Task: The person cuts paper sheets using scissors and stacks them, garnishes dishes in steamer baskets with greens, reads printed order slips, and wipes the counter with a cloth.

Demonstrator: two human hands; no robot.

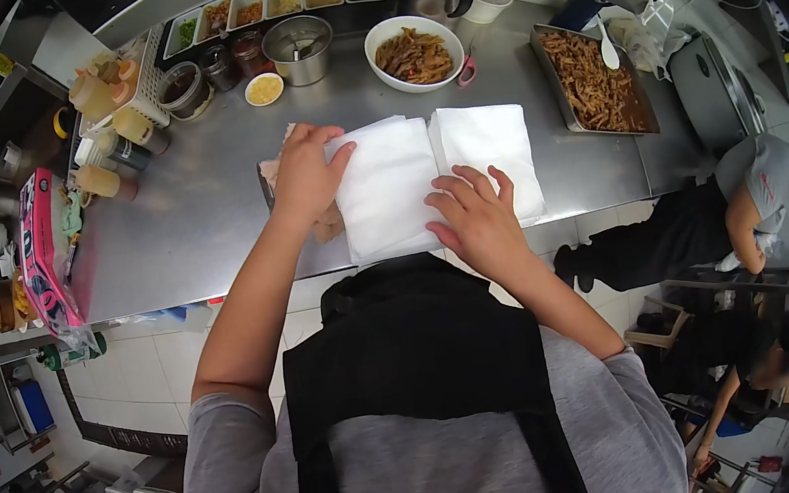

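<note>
Two stacks of white paper napkins lie side by side on the steel counter in front of me: a left stack (388, 193) and a right stack (488, 141). My left hand (310, 173) rests at the upper left edge of the left stack, fingers bent and thumb apart on the white surface. Under that wrist a crumpled brown paper or cloth (329, 223) sticks out. Fingers spread, my right hand (479, 216) lies over the seam where the stacks meet, nothing gripped in it.
Behind the napkins stand a white bowl of brown strips (416, 84), pink-handled scissors (467, 71), a steel pot (302, 72) and a small dish (264, 89). A tray of brown food (585, 110) lies right; sauce bottles (106, 181) stand left. Two people are at right.
</note>
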